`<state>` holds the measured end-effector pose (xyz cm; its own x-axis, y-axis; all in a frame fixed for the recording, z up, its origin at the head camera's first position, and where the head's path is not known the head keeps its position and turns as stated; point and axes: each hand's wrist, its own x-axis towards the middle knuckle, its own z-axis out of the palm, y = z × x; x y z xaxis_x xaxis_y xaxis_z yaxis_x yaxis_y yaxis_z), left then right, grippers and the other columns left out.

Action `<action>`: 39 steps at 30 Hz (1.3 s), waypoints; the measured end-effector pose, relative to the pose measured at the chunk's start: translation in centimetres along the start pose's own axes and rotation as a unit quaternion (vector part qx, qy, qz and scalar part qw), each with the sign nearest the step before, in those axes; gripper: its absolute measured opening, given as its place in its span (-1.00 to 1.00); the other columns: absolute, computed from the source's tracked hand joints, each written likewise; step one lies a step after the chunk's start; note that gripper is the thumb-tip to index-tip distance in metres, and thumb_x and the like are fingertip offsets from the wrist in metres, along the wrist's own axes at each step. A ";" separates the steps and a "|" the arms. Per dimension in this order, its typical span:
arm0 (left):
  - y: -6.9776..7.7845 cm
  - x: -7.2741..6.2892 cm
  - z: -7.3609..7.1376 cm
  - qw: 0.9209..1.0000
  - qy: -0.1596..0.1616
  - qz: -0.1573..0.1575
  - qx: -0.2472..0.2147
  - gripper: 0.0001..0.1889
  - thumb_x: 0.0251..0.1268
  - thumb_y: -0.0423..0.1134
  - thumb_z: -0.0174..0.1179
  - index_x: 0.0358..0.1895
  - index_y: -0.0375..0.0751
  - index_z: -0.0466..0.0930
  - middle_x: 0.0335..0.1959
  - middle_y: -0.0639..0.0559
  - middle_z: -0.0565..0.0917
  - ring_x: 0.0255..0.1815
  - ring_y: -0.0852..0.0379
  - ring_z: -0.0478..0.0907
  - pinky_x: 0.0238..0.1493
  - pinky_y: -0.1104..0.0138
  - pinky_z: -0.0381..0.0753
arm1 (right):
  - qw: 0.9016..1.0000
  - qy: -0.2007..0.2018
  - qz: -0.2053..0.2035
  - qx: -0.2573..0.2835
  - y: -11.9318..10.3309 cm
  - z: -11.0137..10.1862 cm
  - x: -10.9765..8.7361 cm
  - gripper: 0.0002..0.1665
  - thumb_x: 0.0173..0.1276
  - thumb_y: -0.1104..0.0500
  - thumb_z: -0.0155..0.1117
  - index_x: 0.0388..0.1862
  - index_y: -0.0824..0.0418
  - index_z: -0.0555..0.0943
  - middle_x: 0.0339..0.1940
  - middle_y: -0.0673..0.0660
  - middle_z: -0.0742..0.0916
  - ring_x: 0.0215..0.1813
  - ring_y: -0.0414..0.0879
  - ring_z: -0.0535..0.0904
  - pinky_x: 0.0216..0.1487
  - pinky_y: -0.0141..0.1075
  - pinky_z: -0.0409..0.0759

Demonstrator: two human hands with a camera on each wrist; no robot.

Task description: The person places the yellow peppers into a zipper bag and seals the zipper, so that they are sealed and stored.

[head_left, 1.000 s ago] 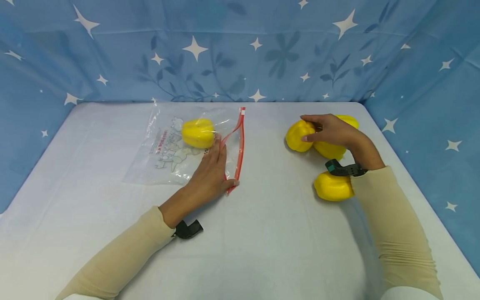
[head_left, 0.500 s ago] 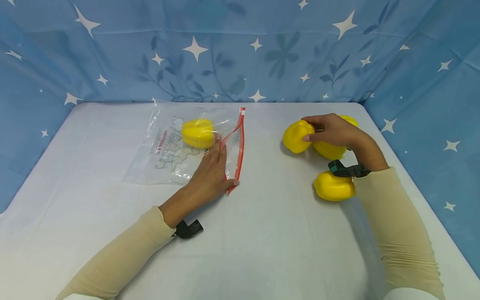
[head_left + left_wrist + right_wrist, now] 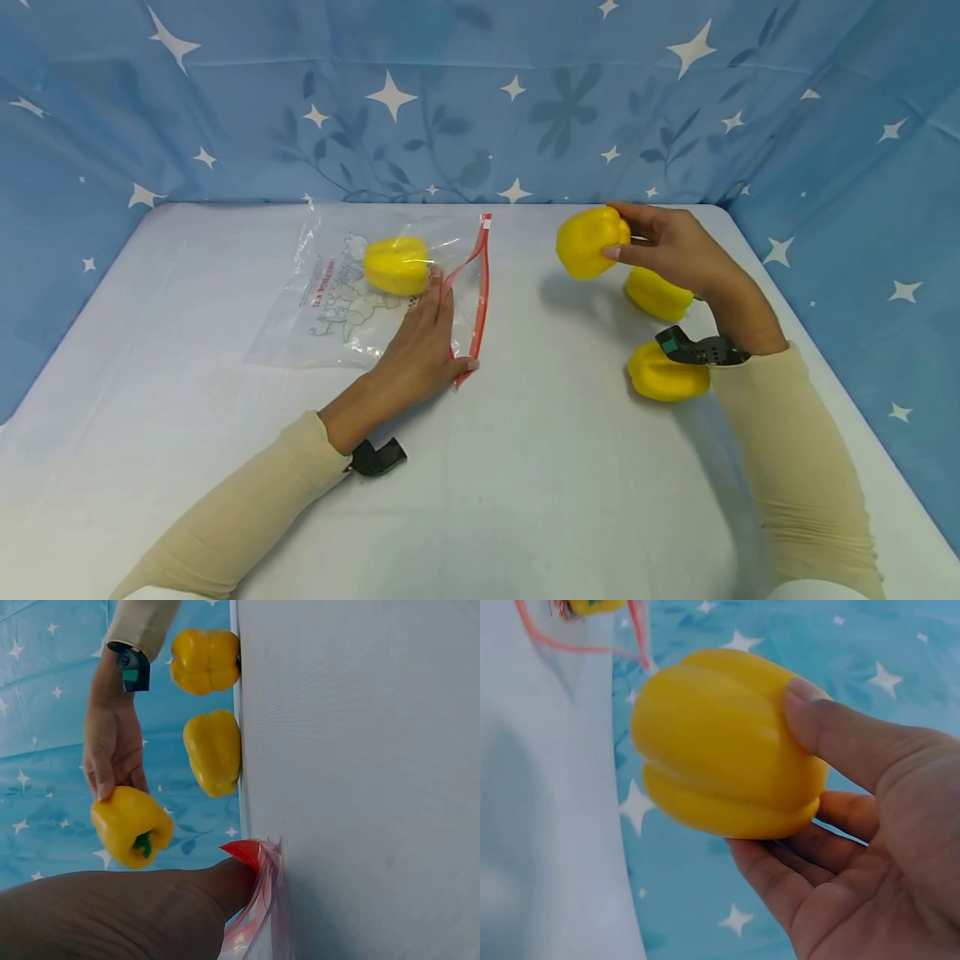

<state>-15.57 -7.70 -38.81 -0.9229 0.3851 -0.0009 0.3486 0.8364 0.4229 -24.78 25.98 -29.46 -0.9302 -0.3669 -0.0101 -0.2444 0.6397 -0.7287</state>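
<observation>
A yellow bell pepper [image 3: 588,243] is held up off the table between the thumb and fingers of my right hand [image 3: 686,250]. In the right wrist view the raised pepper [image 3: 724,746] lies on its side in the grasp. My left hand [image 3: 420,346] rests on a clear zip bag [image 3: 300,333], fingers extended, with its thumb at the lower corner of the red zip strip [image 3: 482,308]. Inside the bag lies another yellow bell pepper [image 3: 396,266]. The left wrist view shows the thumb [image 3: 225,889] against the red bag edge. The bag's mouth faces right.
Two more yellow bell peppers lie on the white table [image 3: 525,467]: one pepper [image 3: 658,295] below the right hand and a nearer pepper [image 3: 667,373] by the right wrist strap [image 3: 701,348]. What lies behind the right hand is hidden. A blue starry curtain [image 3: 480,100] borders the table.
My right hand has lifted its pepper off the table, away from the others, slightly left and up in the head view. My left hand and the bag stay where they were.
</observation>
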 end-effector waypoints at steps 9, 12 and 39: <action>0.2 0.0 -0.1 1.000 -0.001 -0.007 0.001 0.16 0.16 0.07 0.37 0.54 -0.35 -0.29 0.55 -0.11 -0.54 0.55 0.01 -0.47 0.47 0.07 -0.16 | 0.993 0.037 -0.047 0.103 -2.2 1.7 -0.7 -0.20 0.36 0.12 0.32 0.52 0.15 0.23 0.39 0.15 0.46 0.33 0.02 0.44 0.09 -0.40 0.52; 0.3 0.0 -0.1 1.000 -0.001 -0.006 0.003 0.15 0.16 0.07 0.37 0.54 -0.36 -0.27 0.55 -0.11 -0.53 0.55 0.01 -0.46 0.46 0.07 -0.15 | 0.988 0.050 -0.059 0.133 -2.6 2.3 -1.0 -0.20 0.36 0.18 0.32 0.51 0.14 0.23 0.40 0.15 0.45 0.32 0.02 0.44 0.09 -0.40 0.52; 0.2 0.0 -0.1 1.000 0.007 -0.002 0.010 0.15 0.16 0.08 0.37 0.54 -0.37 -0.26 0.52 -0.04 -0.63 0.55 0.05 -0.50 0.47 0.12 -0.18 | 0.974 0.046 -0.059 0.213 -3.0 9.9 -1.1 -0.17 0.34 0.12 0.35 0.52 0.15 0.22 0.37 0.08 0.48 0.29 -0.05 0.47 0.13 -0.31 0.51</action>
<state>-15.53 -7.55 -38.60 -0.9268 0.3753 0.0108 0.3472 0.8460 0.4047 -20.32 17.82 -34.02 -0.9281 -0.3458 0.1383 -0.2338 0.2519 -0.9391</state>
